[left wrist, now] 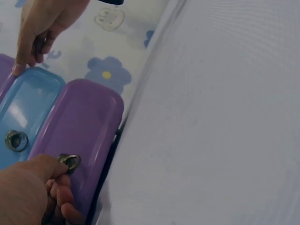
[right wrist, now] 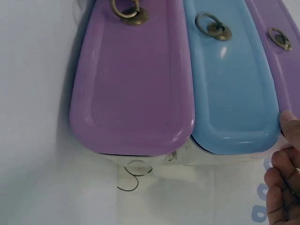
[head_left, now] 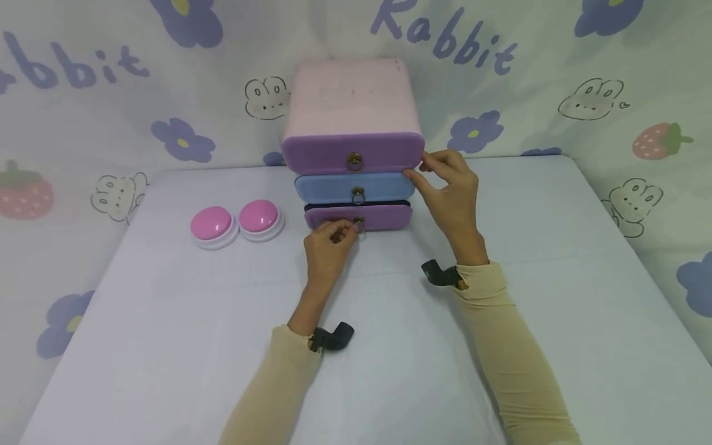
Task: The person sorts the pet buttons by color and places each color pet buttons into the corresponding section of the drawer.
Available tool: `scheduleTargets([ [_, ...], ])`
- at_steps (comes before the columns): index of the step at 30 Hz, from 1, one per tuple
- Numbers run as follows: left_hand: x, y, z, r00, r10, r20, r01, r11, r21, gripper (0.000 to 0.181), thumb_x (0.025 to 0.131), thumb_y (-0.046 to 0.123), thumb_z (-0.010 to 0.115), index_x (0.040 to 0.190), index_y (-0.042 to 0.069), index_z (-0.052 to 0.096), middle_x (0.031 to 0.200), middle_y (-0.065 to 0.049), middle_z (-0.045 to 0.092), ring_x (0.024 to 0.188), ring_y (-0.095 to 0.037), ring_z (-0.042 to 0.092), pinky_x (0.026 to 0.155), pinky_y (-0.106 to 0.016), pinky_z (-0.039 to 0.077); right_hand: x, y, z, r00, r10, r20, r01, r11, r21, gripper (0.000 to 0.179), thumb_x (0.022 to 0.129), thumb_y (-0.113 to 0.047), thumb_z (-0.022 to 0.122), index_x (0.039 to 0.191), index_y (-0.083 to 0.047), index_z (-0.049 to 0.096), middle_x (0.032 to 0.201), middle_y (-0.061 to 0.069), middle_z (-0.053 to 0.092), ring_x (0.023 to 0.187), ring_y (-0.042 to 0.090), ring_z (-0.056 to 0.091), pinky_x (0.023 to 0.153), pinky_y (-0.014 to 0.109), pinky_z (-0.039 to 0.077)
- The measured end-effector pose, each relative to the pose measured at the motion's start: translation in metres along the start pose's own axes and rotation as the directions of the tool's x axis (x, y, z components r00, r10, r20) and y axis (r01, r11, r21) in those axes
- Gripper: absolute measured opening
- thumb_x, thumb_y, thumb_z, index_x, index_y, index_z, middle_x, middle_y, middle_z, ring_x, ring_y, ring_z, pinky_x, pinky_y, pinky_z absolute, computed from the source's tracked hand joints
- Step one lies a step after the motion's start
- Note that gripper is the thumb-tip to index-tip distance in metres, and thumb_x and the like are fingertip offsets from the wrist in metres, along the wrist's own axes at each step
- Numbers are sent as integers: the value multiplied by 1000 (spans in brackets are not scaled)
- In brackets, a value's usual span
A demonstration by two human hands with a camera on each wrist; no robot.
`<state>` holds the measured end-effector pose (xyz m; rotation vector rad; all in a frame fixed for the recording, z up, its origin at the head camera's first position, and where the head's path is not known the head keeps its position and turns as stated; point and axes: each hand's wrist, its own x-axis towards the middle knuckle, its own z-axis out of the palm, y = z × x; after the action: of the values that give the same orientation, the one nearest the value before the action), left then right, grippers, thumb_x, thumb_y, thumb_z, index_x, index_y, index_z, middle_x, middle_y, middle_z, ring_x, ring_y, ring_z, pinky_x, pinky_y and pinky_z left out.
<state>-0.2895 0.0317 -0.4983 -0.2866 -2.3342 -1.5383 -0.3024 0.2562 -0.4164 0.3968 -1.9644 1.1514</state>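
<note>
A small pink cabinet (head_left: pixel 353 99) has a purple top drawer (head_left: pixel 328 153), a blue middle drawer (head_left: pixel 328 188) and a purple bottom drawer (head_left: pixel 389 216), each with a brass ring pull. A dark gap shows above the bottom drawer's front, which stands slightly out. My left hand (head_left: pixel 328 250) pinches the bottom drawer's ring pull (left wrist: pixel 72 161) between thumb and finger. At the cabinet's right edge, my right hand (head_left: pixel 453 191) holds the side, its thumb (right wrist: pixel 289 123) by the seam between the top and middle drawers. The drawers' contents are hidden.
Two pink push buttons on white bases, one (head_left: pixel 211 224) left of the other (head_left: pixel 258 216), sit left of the cabinet. A white cloth covers the table (head_left: pixel 167 346). Behind the cabinet hangs a rabbit-and-flower patterned curtain (head_left: pixel 534 117).
</note>
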Motion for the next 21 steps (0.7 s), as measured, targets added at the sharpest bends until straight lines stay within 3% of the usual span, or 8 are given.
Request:
scheduleTargets([
  [5, 0, 0, 0, 1000, -14, 5, 14, 1000, 0, 8, 88, 8, 75, 86, 1, 77, 78, -5, 68, 68, -13, 61, 61, -17, 49, 1, -12, 4, 997, -50, -54, 49, 998, -25, 34, 74, 2, 85, 105, 11, 73, 90, 23, 65, 86, 34, 60, 80, 26, 43],
  [11, -3, 0, -2, 1000, -19, 2, 19, 1000, 9, 7, 88, 8, 75, 86, 2, 78, 78, -4, 68, 68, -13, 60, 61, -17, 48, 2, -32, 3, 997, -45, -68, 43, 999, -30, 33, 72, 10, 84, 103, 15, 71, 88, 26, 64, 83, 37, 60, 81, 26, 45],
  [21, -16, 6, -8, 1000, -22, 20, 22, 1000, -8, 8, 87, 8, 76, 89, 1, 78, 79, -5, 67, 69, -14, 59, 61, -17, 47, -1, 2, 4, 997, -54, -53, 54, 999, -5, 35, 75, -4, 86, 106, 6, 75, 91, 17, 67, 86, 30, 61, 81, 26, 45],
])
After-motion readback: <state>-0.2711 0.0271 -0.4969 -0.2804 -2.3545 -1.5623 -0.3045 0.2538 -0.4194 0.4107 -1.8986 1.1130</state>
